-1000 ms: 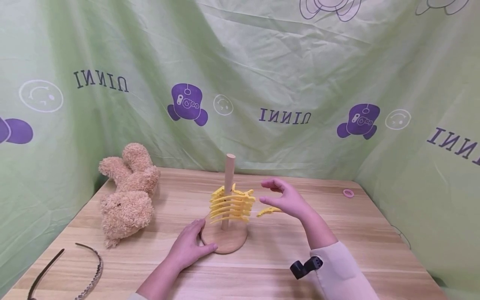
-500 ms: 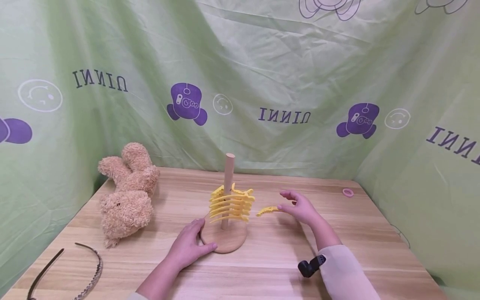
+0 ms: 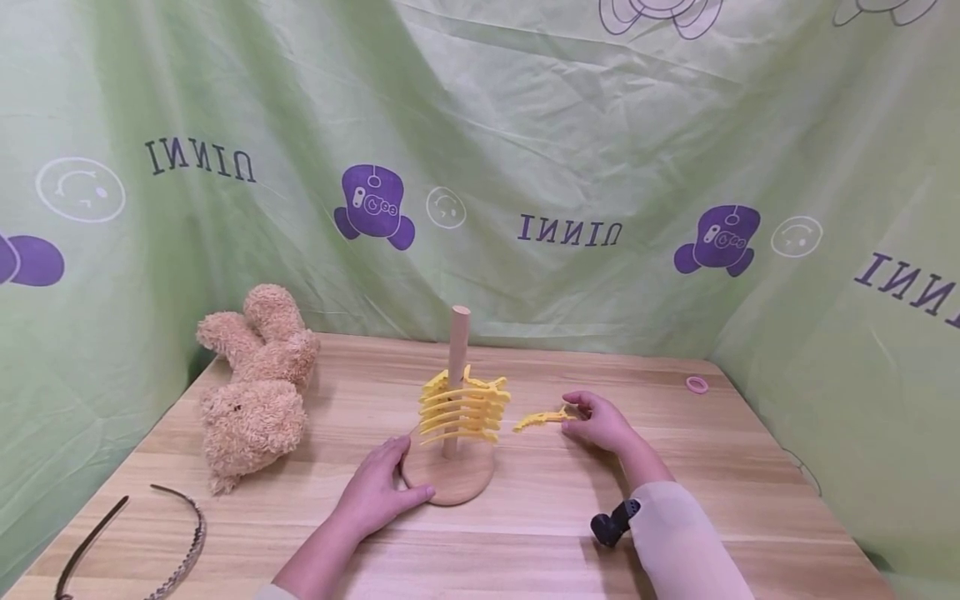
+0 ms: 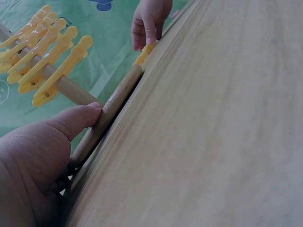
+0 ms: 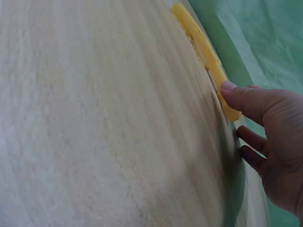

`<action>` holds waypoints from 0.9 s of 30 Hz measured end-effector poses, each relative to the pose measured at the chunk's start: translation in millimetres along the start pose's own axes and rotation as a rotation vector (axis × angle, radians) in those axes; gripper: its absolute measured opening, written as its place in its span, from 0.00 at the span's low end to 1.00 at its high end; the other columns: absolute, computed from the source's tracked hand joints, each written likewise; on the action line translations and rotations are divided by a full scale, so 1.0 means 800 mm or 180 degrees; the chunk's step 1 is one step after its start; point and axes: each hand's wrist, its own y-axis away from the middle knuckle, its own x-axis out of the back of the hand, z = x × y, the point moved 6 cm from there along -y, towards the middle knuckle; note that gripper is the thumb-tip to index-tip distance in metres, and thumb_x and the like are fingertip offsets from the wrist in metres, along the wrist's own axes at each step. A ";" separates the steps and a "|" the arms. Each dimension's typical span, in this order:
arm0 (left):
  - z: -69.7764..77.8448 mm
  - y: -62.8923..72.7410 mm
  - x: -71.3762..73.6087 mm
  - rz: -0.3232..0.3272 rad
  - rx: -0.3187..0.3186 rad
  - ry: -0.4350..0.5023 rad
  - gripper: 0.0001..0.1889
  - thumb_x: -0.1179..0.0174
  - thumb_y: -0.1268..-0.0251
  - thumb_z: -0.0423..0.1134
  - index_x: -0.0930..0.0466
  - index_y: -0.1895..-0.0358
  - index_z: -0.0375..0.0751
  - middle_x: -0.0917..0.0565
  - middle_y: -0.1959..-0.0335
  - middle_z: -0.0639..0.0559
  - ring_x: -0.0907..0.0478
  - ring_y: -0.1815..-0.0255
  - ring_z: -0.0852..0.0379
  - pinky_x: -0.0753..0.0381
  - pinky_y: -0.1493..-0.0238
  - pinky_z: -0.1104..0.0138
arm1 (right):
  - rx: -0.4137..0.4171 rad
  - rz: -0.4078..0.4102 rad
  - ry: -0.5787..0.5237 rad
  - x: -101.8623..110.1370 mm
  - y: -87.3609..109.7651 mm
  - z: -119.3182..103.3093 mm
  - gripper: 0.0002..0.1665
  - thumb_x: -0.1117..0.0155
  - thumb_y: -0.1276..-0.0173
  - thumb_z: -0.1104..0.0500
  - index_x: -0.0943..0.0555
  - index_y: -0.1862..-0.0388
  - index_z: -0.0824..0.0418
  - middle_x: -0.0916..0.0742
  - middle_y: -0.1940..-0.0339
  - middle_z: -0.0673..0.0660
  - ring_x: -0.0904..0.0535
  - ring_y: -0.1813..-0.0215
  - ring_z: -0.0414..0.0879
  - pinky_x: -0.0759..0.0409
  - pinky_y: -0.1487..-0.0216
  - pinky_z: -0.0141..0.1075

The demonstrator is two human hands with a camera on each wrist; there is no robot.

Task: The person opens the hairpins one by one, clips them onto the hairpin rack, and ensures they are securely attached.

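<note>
A wooden stand (image 3: 452, 485) has a round base and an upright post (image 3: 458, 346). Several yellow hair clips (image 3: 463, 412) are clipped onto the post, one above another. My left hand (image 3: 377, 492) grips the left edge of the base, thumb on top, as the left wrist view shows too. To the right of the stand, one more yellow hair clip (image 3: 543, 418) lies on the table. My right hand (image 3: 606, 425) pinches its right end between thumb and fingers; the right wrist view shows the thumb (image 5: 246, 97) against the clip, the fingertips behind partly hidden.
A light brown plush bear (image 3: 258, 400) lies at the left. Two dark headbands (image 3: 197, 533) are at the front left. A pink ring (image 3: 697, 385) lies at the back right of the wooden table (image 3: 540, 533). A green printed curtain (image 3: 480, 125) surrounds the table.
My right hand has come down and to the right, from above the loose hair clip to its right end, and its thumb and fingers have closed together. The left hand stays on the base.
</note>
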 end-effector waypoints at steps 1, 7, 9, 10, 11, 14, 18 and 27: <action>0.000 0.000 0.000 0.0002 -0.0001 -0.0002 0.50 0.27 0.53 0.57 0.34 0.32 0.26 0.31 0.31 0.31 0.38 0.27 0.33 0.41 0.25 0.42 | 0.0018 0.0003 0.0021 -0.001 -0.001 0.000 0.31 0.31 0.38 0.63 0.26 0.36 0.66 0.23 0.35 0.70 0.31 0.30 0.67 0.35 0.27 0.58; 0.000 0.000 0.001 0.0002 0.0008 0.0000 0.50 0.27 0.53 0.57 0.34 0.32 0.27 0.31 0.30 0.32 0.39 0.26 0.33 0.42 0.25 0.42 | 0.0083 0.0011 0.0310 -0.002 -0.002 -0.001 0.28 0.32 0.36 0.63 0.24 0.37 0.66 0.20 0.37 0.68 0.28 0.32 0.63 0.33 0.28 0.56; 0.000 0.000 0.001 -0.0007 0.0014 -0.0003 0.50 0.27 0.53 0.57 0.34 0.32 0.27 0.31 0.30 0.32 0.39 0.26 0.33 0.42 0.25 0.42 | 0.0068 0.0006 0.0349 -0.003 -0.002 -0.001 0.27 0.32 0.36 0.62 0.24 0.38 0.65 0.20 0.37 0.67 0.28 0.32 0.63 0.33 0.28 0.56; 0.000 0.001 0.001 -0.0007 0.0018 0.0002 0.50 0.26 0.53 0.57 0.34 0.32 0.27 0.31 0.30 0.32 0.39 0.26 0.33 0.42 0.25 0.42 | 0.0049 0.0009 0.0353 -0.003 -0.002 -0.001 0.27 0.32 0.36 0.62 0.23 0.38 0.65 0.20 0.37 0.67 0.28 0.32 0.63 0.33 0.28 0.56; 0.000 0.001 0.001 -0.0007 0.0021 0.0001 0.50 0.26 0.53 0.57 0.34 0.32 0.27 0.31 0.30 0.32 0.39 0.26 0.33 0.42 0.25 0.42 | 0.0045 0.0013 0.0360 -0.003 -0.002 -0.001 0.26 0.32 0.36 0.62 0.23 0.39 0.65 0.20 0.37 0.67 0.28 0.32 0.63 0.34 0.28 0.57; 0.000 0.001 0.000 -0.0016 0.0021 -0.0012 0.50 0.27 0.53 0.57 0.34 0.32 0.27 0.31 0.30 0.32 0.39 0.26 0.33 0.42 0.25 0.42 | 0.0048 0.0034 0.0414 -0.003 0.000 -0.001 0.25 0.31 0.36 0.60 0.22 0.41 0.64 0.19 0.39 0.66 0.27 0.33 0.62 0.33 0.28 0.57; 0.000 0.001 -0.001 -0.0003 0.0009 -0.0017 0.50 0.26 0.54 0.57 0.34 0.32 0.27 0.31 0.30 0.32 0.39 0.27 0.33 0.42 0.25 0.42 | 0.0071 0.0063 0.0469 -0.002 0.003 -0.001 0.24 0.29 0.38 0.57 0.21 0.44 0.64 0.17 0.44 0.64 0.24 0.37 0.60 0.30 0.31 0.56; -0.001 0.001 -0.001 0.0018 -0.0007 -0.0014 0.50 0.26 0.54 0.57 0.34 0.32 0.27 0.30 0.31 0.31 0.38 0.27 0.32 0.41 0.26 0.42 | 0.0098 0.0232 0.0329 0.004 0.011 0.002 0.24 0.29 0.39 0.56 0.21 0.46 0.66 0.14 0.52 0.61 0.19 0.48 0.55 0.23 0.38 0.53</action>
